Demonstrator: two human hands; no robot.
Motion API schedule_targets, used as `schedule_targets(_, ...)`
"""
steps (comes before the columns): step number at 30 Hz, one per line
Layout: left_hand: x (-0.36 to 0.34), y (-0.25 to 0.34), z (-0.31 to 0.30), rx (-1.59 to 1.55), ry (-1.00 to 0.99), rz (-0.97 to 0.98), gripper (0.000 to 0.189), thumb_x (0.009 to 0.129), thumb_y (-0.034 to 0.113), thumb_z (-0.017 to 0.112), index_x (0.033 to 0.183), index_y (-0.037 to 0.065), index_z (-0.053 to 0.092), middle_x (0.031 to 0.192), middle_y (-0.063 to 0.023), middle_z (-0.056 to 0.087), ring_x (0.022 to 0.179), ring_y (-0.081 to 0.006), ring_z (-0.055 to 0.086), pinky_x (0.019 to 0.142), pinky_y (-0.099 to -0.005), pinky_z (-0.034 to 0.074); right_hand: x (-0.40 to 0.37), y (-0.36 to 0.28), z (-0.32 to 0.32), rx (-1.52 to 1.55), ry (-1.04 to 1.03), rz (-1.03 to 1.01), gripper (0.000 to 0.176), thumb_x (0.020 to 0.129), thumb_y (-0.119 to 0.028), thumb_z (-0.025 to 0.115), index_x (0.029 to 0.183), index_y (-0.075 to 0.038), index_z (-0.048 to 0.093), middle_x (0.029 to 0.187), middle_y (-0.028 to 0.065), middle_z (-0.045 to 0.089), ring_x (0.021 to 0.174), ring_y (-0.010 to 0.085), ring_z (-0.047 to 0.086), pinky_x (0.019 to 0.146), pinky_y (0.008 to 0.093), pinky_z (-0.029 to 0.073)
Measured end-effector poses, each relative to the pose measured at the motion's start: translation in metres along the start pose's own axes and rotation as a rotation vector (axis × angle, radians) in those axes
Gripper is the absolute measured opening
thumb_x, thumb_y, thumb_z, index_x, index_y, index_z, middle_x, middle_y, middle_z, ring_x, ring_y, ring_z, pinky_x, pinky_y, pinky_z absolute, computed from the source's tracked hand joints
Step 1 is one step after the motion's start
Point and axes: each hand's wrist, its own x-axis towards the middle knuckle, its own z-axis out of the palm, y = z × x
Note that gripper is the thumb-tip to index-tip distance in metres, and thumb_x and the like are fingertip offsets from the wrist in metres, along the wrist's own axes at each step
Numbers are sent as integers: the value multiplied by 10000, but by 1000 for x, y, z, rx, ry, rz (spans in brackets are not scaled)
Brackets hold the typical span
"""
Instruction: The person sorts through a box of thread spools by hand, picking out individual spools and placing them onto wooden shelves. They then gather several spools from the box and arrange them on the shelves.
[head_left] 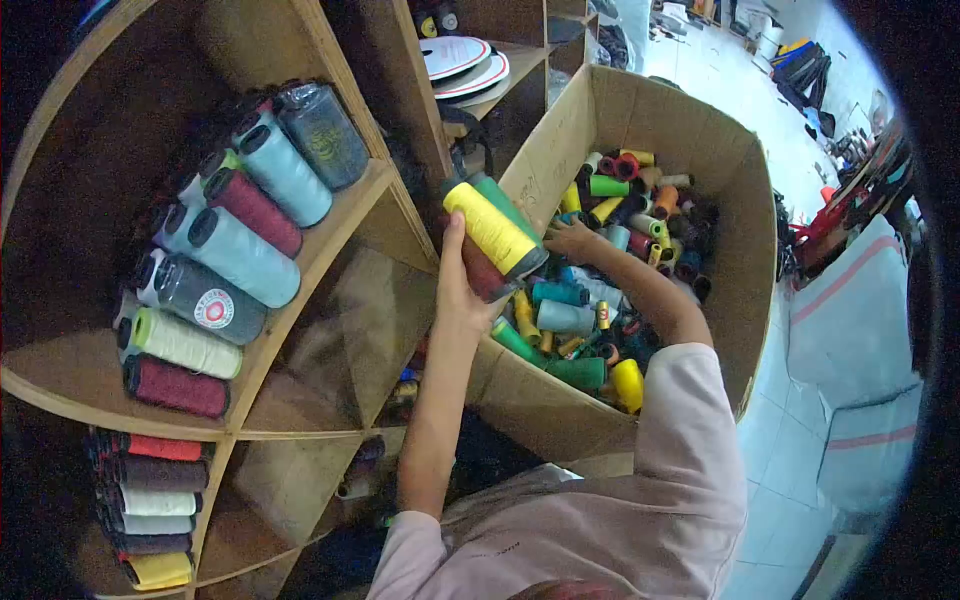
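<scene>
Left hand, about dead centre of the frame, is wrapped tight round a little bundle: a yellow spool on top, a green spool tucked behind it and a dark red spool underneath, thumb pointing up along the side. Right hand is down in the cardboard box at centre right, fingers curled among the cones. Can't honestly tell if it's got hold of one or is just resting there.

My take on doing this bit well: three cones in one hand is about the limit, so I'd keep them squeezed against each other with the thumb as a stop. The yellow one sits highest and looks like the first to slip. Fish with the fingertips in the box rather than digging, since loose thread ends snag.

Containers: that box is heaped with mixed thread cones, teal, green, yellow, orange, pink, all jumbled. The wooden shelf on the left has a cubby of big cones lying on their sides in teal, maroon, grey, cream and red. The lower left cubby holds a stack of flat-lying spools, red to yellow.
</scene>
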Motion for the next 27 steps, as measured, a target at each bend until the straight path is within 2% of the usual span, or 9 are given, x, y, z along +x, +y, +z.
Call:
schedule_targets(1, -2, 1, 1, 0, -6, 6, 755, 945, 604, 491, 1440, 47, 371, 1373, -189, 520, 1254, -471, 507, 981, -655, 454, -9, 0, -22, -8, 4, 0, 519, 748, -301, 746, 1227, -183, 585, 1286, 116, 559, 1256, 302, 506, 908, 553, 465)
schedule_targets(3, -6, 4, 3, -41, -65, -25, 784, 938, 622, 482, 1456, 48, 353, 1423, -182, 476, 1274, -472, 488, 989, -675, 438, -23, -3, -70, 256, -214, 35, 537, 761, -411, 711, 1212, -143, 595, 1014, 150, 675, 1007, 341, 653, 802, 510, 520)
schedule_targets(4, -5, 5, 3, -114, -91, -58, 801, 925, 646, 479, 1475, 82, 338, 1465, -175, 435, 1308, -490, 443, 1007, -707, 399, -30, 5, -69, 279, -124, 17, 622, 774, -532, 655, 1216, -100, 579, 777, 178, 674, 769, 399, 675, 704, 508, 535)
schedule_targets(12, -7, 10, 7, -273, -63, -19, 695, 921, 628, 509, 1447, 188, 394, 1452, -129, 469, 1319, -435, 450, 1029, -711, 367, -87, 8, -231, 466, -8, 310, 648, 845, -580, 550, 1108, 12, 557, 834, 281, 663, 804, 436, 661, 722, 526, 519)
schedule_targets(15, -8, 11, 6, -226, -64, 11, 684, 925, 611, 511, 1440, 176, 397, 1456, -128, 466, 1324, -415, 452, 1043, -708, 356, -98, -13, -258, 584, 246, 398, 553, 917, -494, 557, 1157, 5, 554, 799, 207, 650, 735, 345, 664, 681, 462, 515)
schedule_targets(17, -10, 11, 8, -251, -93, -11, 683, 926, 599, 510, 1439, 164, 395, 1453, -141, 464, 1314, -404, 464, 1047, -711, 352, -93, -34, -268, 1025, 455, 422, 563, 949, -510, 532, 1070, 40, 547, 776, 211, 640, 726, 295, 661, 688, 420, 516)
schedule_targets(20, -12, 12, 12, -819, -391, -207, 685, 921, 601, 513, 1426, 151, 412, 1433, -156, 478, 1302, -389, 479, 1036, -714, 362, -81, -73, -285, 1286, 497, 509, 541, 964, -494, 545, 1059, 38, 551, 788, 172, 634, 734, 241, 639, 682, 379, 507)
schedule_targets(22, -21, 12, 30, -72, 7, 15, 689, 916, 603, 515, 1425, 151, 412, 1428, -163, 476, 1301, -383, 482, 1036, -708, 369, -76, -80, -283, 1183, 598, 481, 508, 966, -460, 556, 1067, 38, 558, 844, 225, 650, 765, 256, 671, 701, 382, 519)
schedule_targets(27, -30, -1, 15, -252, -19, -83, 657, 928, 591, 504, 1421, 166, 417, 1416, -153, 492, 1279, -380, 502, 1029, -664, 404, -89, -89, -293, 1219, 603, 476, 502, 959, -457, 550, 1115, 19, 568, 789, 235, 670, 740, 336, 699, 682, 437, 527)
